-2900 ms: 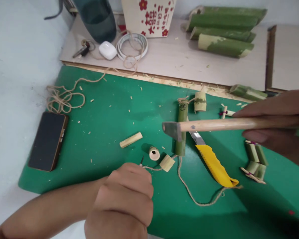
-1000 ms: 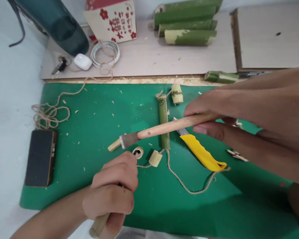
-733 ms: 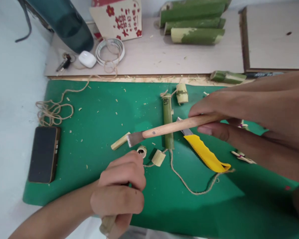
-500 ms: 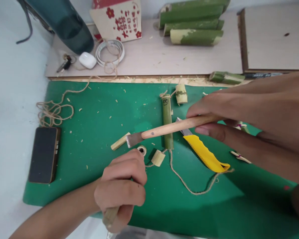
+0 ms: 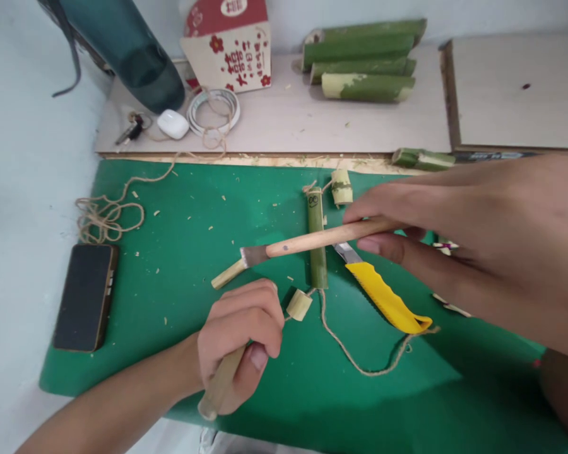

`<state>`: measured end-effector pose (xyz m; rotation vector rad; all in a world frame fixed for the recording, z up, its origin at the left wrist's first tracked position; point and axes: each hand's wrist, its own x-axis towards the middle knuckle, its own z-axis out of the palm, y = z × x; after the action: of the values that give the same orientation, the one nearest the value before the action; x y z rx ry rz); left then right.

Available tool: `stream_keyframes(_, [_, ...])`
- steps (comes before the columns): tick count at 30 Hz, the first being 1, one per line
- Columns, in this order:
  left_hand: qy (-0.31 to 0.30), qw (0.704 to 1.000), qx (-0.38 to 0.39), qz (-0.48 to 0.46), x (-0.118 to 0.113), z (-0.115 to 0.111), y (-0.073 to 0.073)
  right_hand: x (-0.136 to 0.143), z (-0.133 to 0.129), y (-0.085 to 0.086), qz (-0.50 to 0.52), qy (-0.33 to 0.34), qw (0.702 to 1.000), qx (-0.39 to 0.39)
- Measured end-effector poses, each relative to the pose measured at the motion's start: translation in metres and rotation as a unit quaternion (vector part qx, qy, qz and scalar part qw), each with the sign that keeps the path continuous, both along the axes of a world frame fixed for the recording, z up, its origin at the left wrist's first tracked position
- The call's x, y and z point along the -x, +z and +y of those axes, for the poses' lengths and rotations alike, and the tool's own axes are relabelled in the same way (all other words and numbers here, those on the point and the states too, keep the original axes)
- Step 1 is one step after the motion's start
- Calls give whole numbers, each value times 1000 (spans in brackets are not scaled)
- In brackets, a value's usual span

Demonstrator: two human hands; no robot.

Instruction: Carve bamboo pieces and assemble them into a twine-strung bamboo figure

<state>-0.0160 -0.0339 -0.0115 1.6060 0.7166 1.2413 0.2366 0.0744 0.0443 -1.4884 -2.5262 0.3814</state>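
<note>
My right hand (image 5: 407,233) pinches the wooden handle of a small chisel (image 5: 307,241), held level above the mat. Its flat tip points left and overlaps the end of a short bamboo strip (image 5: 228,274); I cannot tell whether they touch. Fingers of my left hand (image 5: 243,334) are wrapped round a pale bamboo stick (image 5: 222,381) that points down toward me. Beneath the chisel lies a green bamboo tube (image 5: 317,265) with a drawn face and twine at both ends. Tied near it are a short bamboo piece (image 5: 299,305) and a notched bamboo piece (image 5: 342,187).
A yellow utility knife (image 5: 385,296) lies on the green mat (image 5: 180,315), blade exposed. At left are a phone (image 5: 84,296) and loose twine (image 5: 106,217). Behind stand a bottle (image 5: 144,63), a tape roll (image 5: 213,112), a box (image 5: 246,57) and bamboo lengths (image 5: 364,53).
My left hand has shifted slightly right and turned, showing more of the bamboo stick and covering the small bamboo ring. The chisel has moved slightly up in view.
</note>
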Motion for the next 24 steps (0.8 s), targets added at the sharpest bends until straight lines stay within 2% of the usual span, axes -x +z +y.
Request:
stream_keyframes(2, [-8, 1000, 0, 11, 0, 0, -1, 4, 7, 12, -47, 79, 995, -38])
stream_keyframes(3, [-11, 1000, -2, 15, -1, 0, -1, 5, 11, 15, -62, 83, 994, -40])
stream_keyframes(6, [-13, 1000, -6, 23, -1, 0, 0, 6, 22, 14, -67, 23, 997, -26])
stream_keyframes(10, [-21, 999, -4, 31, 0, 0, 1, 7, 35, -2, -48, -43, 998, 7])
stream_keyframes(14, [-17, 999, -3, 27, 1, -1, -2, 9, 41, -11, -36, -40, 998, 27])
stream_keyframes(24, [-10, 1000, -5, 25, 2, 2, -6, 13, 42, -21, -32, -3, 999, 42])
